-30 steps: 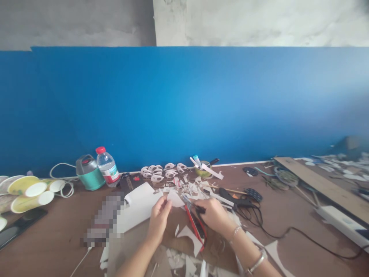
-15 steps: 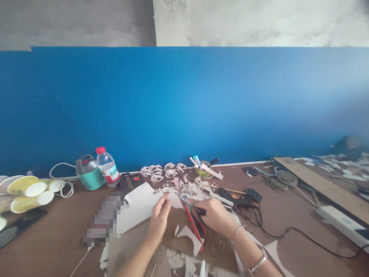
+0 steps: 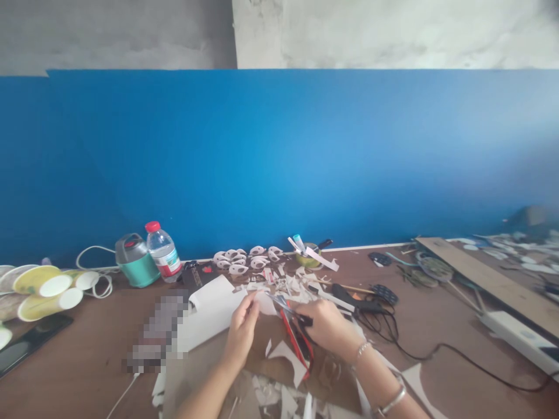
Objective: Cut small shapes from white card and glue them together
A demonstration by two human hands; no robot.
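Between thumb and fingers, my left hand (image 3: 243, 327) pinches a small white paper piece (image 3: 265, 304). My right hand (image 3: 326, 326) is closed round the dark handles of a pair of scissors (image 3: 288, 305), whose blades point left and reach the paper's edge. Under the scissors lies a red-handled tool (image 3: 297, 342) on a brown board (image 3: 257, 364). A curved white offcut (image 3: 288, 358) rests beside it. Left of my left hand are larger white sheets (image 3: 209, 320). Beyond my hands stand several white cut-out shapes with dark holes (image 3: 238, 269).
Paper scraps (image 3: 301, 285) spread behind my hands, near a green bowl (image 3: 308, 259) holding strips. A black-handled tool (image 3: 362, 302) with a cable lies right. At left are a water bottle (image 3: 163, 253), a teal container (image 3: 137, 270), paper cups (image 3: 43, 291) and a phone (image 3: 32, 343).
The paper piece has turned slightly in my left hand, and the scissor blades sit a little differently against its edge. Both hands stay nearly in place.
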